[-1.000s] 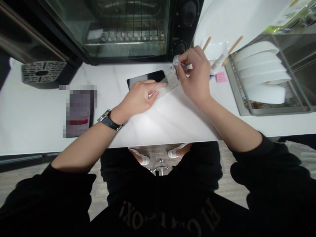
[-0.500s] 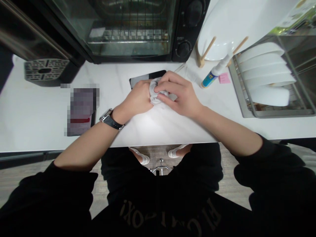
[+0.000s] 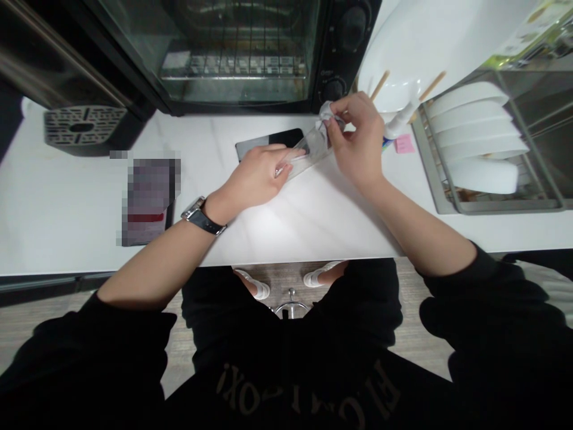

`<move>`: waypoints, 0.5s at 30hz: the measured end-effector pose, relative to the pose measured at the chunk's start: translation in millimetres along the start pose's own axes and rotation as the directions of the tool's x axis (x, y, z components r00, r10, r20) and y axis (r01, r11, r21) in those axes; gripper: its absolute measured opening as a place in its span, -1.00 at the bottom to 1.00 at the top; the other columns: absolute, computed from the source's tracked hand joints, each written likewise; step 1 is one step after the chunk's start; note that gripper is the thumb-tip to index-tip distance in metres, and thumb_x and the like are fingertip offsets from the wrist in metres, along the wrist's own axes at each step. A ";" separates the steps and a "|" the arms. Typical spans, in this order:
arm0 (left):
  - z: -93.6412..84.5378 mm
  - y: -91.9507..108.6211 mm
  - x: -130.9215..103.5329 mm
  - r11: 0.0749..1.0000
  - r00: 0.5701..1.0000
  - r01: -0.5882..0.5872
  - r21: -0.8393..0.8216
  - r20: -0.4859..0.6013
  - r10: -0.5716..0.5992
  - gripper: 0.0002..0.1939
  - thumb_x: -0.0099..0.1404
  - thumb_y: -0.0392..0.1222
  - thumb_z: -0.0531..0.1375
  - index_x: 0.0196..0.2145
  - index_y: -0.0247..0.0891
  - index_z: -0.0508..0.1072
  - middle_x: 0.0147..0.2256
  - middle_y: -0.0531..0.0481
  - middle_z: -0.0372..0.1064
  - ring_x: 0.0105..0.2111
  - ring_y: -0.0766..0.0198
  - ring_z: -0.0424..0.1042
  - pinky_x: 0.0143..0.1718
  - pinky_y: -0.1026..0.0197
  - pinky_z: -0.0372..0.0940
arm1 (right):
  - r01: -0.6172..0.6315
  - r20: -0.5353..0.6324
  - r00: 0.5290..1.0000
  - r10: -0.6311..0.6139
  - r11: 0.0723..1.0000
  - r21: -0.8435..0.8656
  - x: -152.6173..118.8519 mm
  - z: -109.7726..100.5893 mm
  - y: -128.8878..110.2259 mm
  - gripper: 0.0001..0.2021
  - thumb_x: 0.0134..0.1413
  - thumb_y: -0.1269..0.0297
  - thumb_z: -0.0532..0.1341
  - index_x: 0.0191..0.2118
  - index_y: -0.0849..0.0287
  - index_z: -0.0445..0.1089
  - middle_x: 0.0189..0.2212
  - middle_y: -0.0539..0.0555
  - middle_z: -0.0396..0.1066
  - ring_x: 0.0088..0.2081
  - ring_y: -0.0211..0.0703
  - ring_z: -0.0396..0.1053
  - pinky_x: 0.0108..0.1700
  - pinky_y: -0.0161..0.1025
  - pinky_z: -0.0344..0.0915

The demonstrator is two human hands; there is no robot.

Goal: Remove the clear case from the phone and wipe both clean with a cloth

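Right hand (image 3: 359, 140) pinching pale wad (image 3: 325, 114), probably cloth

a black toaster oven with a glass door (image 3: 242, 89) stands at the back of the white, faintly veined counter (image 3: 67, 209). left of it is a dark perforated drip tray (image 3: 96, 128); nearer the front edge lies a dark-edged flat rectangular device (image 3: 145, 200), its face pixelated. to the right, a small square pink paper note (image 3: 404, 144) lies beside a grey metal rack (image 3: 430, 173) holding a tilted row of white dishes (image 3: 478, 128).
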State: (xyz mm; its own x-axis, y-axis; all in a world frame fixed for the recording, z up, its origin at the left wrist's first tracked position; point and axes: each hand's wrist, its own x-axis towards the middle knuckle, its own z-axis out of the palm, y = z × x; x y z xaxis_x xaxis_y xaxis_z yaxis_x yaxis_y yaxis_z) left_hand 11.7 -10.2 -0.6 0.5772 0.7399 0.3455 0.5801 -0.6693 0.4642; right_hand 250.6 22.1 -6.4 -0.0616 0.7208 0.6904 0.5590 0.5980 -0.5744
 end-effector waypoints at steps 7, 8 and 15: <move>0.4 1.2 -0.7 1.000 1.000 -0.024 0.018 -0.005 0.024 -0.58 0.46 -0.31 0.12 0.16 -0.23 0.63 -0.29 -0.01 0.50 -0.27 0.15 0.51 -0.14 0.14 0.37 | -0.118 0.045 0.992 0.116 0.992 0.033 0.4 1.3 -3.1 -0.50 0.36 -0.31 0.25 -0.32 0.05 0.49 -0.31 0.12 0.50 -0.24 -0.06 0.40 -0.18 -0.08 0.46; 0.0 2.0 -0.3 1.000 1.000 -0.022 0.023 -0.003 0.022 -0.61 0.45 -0.31 0.12 0.12 -0.24 0.64 -0.31 0.00 0.48 -0.29 0.16 0.50 -0.16 0.13 0.36 | -0.116 0.077 0.991 0.113 0.992 0.046 -0.9 0.6 -6.1 -0.50 0.36 -0.31 0.27 -0.31 0.06 0.50 -0.30 0.11 0.51 -0.24 -0.09 0.40 -0.22 -0.12 0.45; 2.0 1.8 3.0 1.000 0.999 0.007 0.001 -0.032 -0.007 -0.77 0.43 -0.27 0.16 -0.43 -0.20 0.40 -0.36 -0.04 0.49 -0.33 0.15 0.51 -0.23 0.09 0.36 | 0.135 0.303 0.930 -0.208 0.960 0.246 -15.4 -3.4 -34.7 -0.70 0.48 -0.03 0.27 -0.05 0.04 0.64 -0.13 0.10 0.59 -0.16 -0.17 0.52 -0.24 -0.25 0.50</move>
State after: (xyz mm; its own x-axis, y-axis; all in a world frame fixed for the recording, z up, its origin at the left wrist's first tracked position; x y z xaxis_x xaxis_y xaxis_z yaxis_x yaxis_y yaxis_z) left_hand 15.6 -9.3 -0.4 0.5543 0.7466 0.3679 0.5852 -0.6639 0.4656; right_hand 235.0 -11.0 4.4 -0.4242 0.6521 0.6284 0.3246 0.7573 -0.5667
